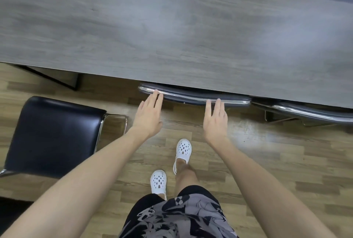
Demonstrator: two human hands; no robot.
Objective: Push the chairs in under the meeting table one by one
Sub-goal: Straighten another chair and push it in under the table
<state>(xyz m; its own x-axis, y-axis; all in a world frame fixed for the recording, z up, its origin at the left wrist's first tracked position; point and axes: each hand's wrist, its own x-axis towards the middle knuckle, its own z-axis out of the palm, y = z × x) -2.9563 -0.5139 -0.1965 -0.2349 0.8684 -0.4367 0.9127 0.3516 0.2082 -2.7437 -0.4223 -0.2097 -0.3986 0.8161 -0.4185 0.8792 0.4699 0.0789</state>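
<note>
Pushing evenly, keep your left hand (149,117) and right hand (214,121) flat, fingers straight, fingertips on the chair (193,98) back, so it runs square. Head view: its dark, chrome-edged back sits at the bench (172,27) edge, seat hidden underneath. The black left chair (51,134) stands well out.

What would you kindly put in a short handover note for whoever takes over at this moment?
Left hand and right hand: both open, straight fingertips touching the top rail of the middle chair, whose back sits at the meeting table edge.
Done: that chair looks pushed in; the chair on the right is also under the table.
Left: the black-seated chair on the left stands out on the floor, apart from the table; push it in next.
</note>
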